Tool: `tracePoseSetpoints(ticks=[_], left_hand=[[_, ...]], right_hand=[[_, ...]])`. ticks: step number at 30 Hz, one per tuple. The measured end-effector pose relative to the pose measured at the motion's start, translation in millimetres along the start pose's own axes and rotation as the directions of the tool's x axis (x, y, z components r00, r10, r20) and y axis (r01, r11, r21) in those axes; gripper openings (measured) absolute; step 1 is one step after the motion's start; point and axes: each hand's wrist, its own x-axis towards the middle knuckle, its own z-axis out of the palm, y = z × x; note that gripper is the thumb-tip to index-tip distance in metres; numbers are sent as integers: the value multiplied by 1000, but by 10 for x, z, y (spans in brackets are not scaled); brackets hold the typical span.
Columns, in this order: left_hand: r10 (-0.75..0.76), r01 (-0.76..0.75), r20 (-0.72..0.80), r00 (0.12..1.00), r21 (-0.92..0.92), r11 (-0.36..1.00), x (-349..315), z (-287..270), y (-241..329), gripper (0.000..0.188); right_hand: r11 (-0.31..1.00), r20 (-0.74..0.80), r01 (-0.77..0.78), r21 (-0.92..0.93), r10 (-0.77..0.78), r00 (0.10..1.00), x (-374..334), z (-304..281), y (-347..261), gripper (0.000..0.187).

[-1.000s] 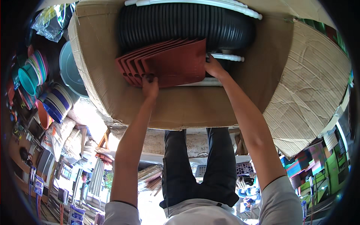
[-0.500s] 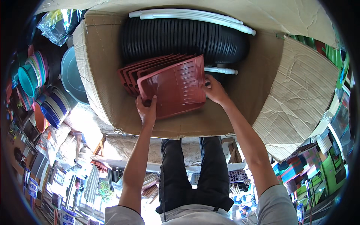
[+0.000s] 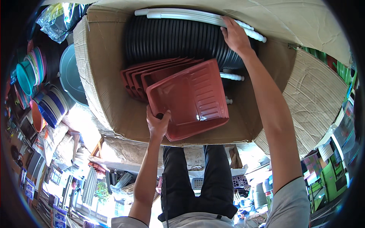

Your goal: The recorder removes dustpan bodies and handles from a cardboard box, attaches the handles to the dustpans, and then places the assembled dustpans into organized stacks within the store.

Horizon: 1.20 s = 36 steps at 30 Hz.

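My left hand [image 3: 157, 122] is closed on the lower left edge of a dark red paint tray [image 3: 182, 98], its thumb on the inner side. The tray is tilted, its ribbed slope to the right. Behind it, several matching red paint trays [image 3: 133, 81] lean in a nested row inside a large cardboard box [image 3: 239, 121]. My right hand [image 3: 237, 38] is stretched to the back of the box, fingers apart. Its fingertips lie over slim white poles [image 3: 182, 15], with the thumb below them. The poles rest along a black ribbed bundle [image 3: 171, 38].
The box's right flap [image 3: 308, 98] is folded outward. More white pole ends [image 3: 232, 76] show behind the held tray. To the left are a grey-blue basin [image 3: 72, 74], stacked colourful tubs [image 3: 49, 106] and a clear plastic bag [image 3: 59, 22].
My right hand has let go of the tray's right edge and moved up to the white poles. With my left hand on it, the tray has come lower, nearer and slightly right.
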Motion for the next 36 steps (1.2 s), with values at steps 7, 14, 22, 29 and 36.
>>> tracePoseSetpoints(ticks=[7, 14, 22, 29, 36], left_hand=[[26, -34, 71, 997, 113, 993, -348, -79, 37, 53], [25, -30, 72, 997, 69, 997, -513, -281, -193, 60], [4, 5, 43, 999, -191, 982, -727, -1007, -229, 68], [-45, 41, 144, 989, 31, 999, -1311, -1585, -56, 54], [-14, -2, 156, 988, 99, 995, -1666, -1977, 80, 59]], right_hand=[[959, 222, 42, -281, 22, 975, -113, 67, -204, 41], [984, 287, -123, 126, 82, 954, -899, -78, -645, 34], [715, 329, -422, 557, 277, 903, -2130, -1035, -1755, 34], [488, 374, -543, 683, 404, 834, -3001, -1736, -2425, 41], [227, 501, -640, 734, 455, 737, -3350, -2784, -2934, 44]])
